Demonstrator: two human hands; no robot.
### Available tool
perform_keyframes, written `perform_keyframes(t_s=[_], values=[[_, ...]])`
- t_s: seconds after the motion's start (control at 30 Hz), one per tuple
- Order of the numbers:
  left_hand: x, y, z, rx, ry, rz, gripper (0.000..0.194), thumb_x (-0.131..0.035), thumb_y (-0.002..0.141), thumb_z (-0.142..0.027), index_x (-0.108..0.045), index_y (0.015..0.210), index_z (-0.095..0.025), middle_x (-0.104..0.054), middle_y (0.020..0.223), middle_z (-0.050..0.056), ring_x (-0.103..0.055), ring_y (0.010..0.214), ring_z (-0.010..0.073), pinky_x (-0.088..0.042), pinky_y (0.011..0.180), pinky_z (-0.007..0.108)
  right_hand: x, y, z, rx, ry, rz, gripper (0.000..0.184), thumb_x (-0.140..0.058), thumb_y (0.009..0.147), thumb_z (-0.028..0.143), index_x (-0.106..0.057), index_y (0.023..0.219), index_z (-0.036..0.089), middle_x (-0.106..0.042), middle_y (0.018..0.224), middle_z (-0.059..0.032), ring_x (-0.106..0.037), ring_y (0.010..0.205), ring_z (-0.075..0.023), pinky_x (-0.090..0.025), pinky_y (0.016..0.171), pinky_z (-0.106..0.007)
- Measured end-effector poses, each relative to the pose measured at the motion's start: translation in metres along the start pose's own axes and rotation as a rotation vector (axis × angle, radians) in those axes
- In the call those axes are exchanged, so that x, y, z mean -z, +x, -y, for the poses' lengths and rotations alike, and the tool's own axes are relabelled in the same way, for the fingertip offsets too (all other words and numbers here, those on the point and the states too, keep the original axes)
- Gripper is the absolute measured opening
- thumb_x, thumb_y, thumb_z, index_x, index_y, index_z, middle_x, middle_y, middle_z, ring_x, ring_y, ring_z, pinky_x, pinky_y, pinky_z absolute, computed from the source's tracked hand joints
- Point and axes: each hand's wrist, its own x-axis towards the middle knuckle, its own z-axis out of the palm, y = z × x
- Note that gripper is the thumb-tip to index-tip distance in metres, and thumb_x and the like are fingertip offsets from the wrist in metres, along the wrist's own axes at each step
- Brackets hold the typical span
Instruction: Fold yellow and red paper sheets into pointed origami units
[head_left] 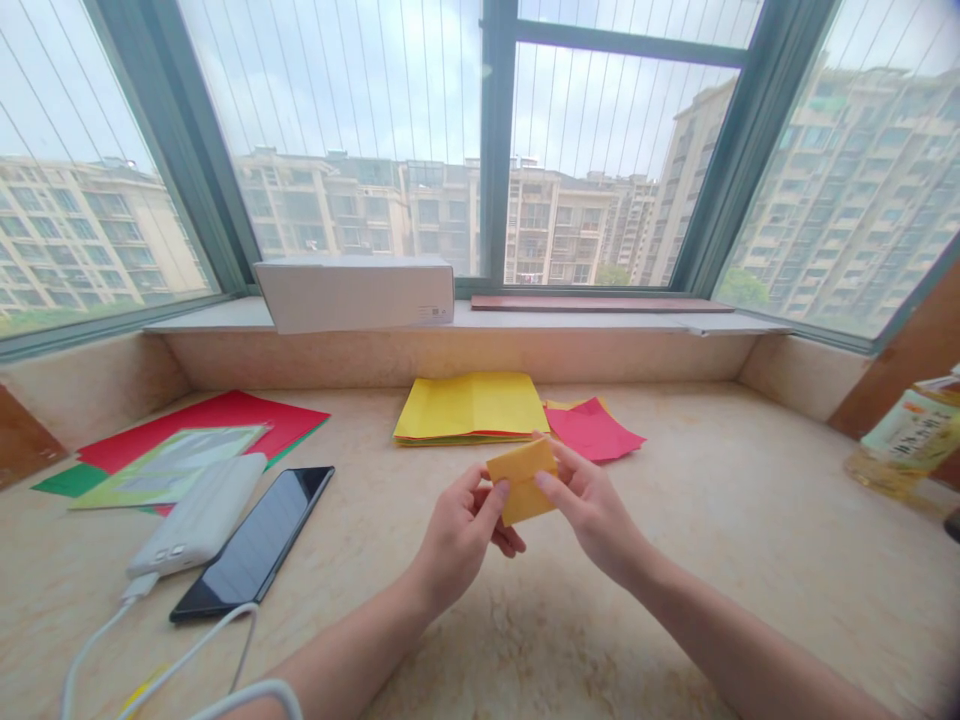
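A small folded piece of orange-yellow paper [529,486] is held up above the counter between both hands. My left hand [466,520] pinches its left edge, thumb on the near face and the other fingers behind. My right hand [592,500] grips the right side with the thumb across the front. A crease runs across the paper's middle. Just behind the hands lies a stack of yellow paper [472,405] with red and green edges under it. Beside the stack is a red sheet [596,430], with some yellow paper partly under it.
On the left, red paper [217,420] and green paper [71,480] lie under a clear-and-green packet [172,465]. A white power bank [199,515] with a cable [97,630] sits beside a black phone [255,545]. A white box [360,295] rests on the sill; a bottle [911,435] stands right.
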Motion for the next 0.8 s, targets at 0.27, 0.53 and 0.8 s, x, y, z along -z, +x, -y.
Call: perform_keyframes(t_s=[0.27, 0.53, 0.8], values=[[0.001, 0.002, -0.003, -0.024, -0.021, -0.025, 0.033, -0.060, 0.088, -0.046, -0.052, 0.099, -0.015, -0.069, 0.074, 0.004, -0.065, 0.049, 0.0148, -0.052, 0.044, 0.023, 0.005, 0.004, -0.011, -0.027, -0.065, -0.002, 0.033, -0.063, 0.087, 0.042, -0.064, 0.109, 0.017, -0.072, 0.087, -0.0057, -0.065, 0.071, -0.0168, -0.050, 0.060, -0.028], [0.008, -0.001, 0.000, -0.002, -0.163, 0.055, 0.032, -0.056, 0.088, -0.047, -0.049, 0.102, -0.019, -0.068, 0.074, 0.003, -0.068, 0.050, 0.0173, -0.050, 0.042, 0.023, 0.004, 0.002, -0.008, -0.017, 0.083, 0.025, 0.015, -0.062, 0.087, 0.035, -0.062, 0.088, 0.020, -0.067, 0.070, 0.0009, -0.065, 0.054, -0.0146, -0.051, 0.054, -0.027], [0.010, 0.007, 0.006, 0.093, -0.079, -0.011, 0.050, -0.069, 0.077, -0.053, -0.048, 0.105, -0.018, -0.067, 0.074, 0.002, -0.064, 0.044, 0.0155, -0.048, 0.040, 0.022, 0.005, 0.003, -0.012, -0.020, 0.008, 0.116, 0.023, -0.056, 0.087, 0.032, -0.073, 0.093, 0.017, -0.073, 0.082, -0.0057, -0.069, 0.070, -0.0197, -0.055, 0.070, -0.037]])
